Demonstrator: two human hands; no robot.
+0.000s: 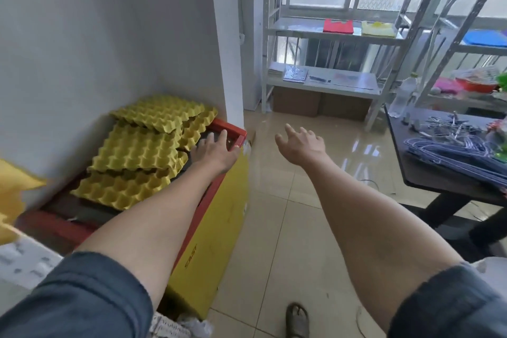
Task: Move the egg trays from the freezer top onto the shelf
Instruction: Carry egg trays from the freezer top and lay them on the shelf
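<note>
Your left hand (214,151) is the one that matters here: it lies flat, fingers spread, over the dark lid of the freezer (219,217), just right of the yellow egg trays (137,151), and it grips nothing. The trays sit on the freezer top at the left of the scene, pushed toward the grey wall (96,35), loosely overlapped in a row that runs from near-left to far-right along the lid; the far one lies skewed across the one below it. From your left palm the closest tray edge is directly to the left, touching or nearly touching your fingers, though you cannot tell which from this angle. Your right hand (301,145) hangs open in the air over the tiled floor (274,228), well apart from the trays and clear of the freezer's red rim (227,126), holding nothing. So the left hand is far nearer, and the likely move is to slide it leftward under the tray edge while the right crosses over to take the opposite side. The metal shelf (329,82) stands at the far right by the window, so once you lift, the carry goes right and away from you. Since the trays lie loose and staggered, they may slip apart if gripped from one side only.
</note>
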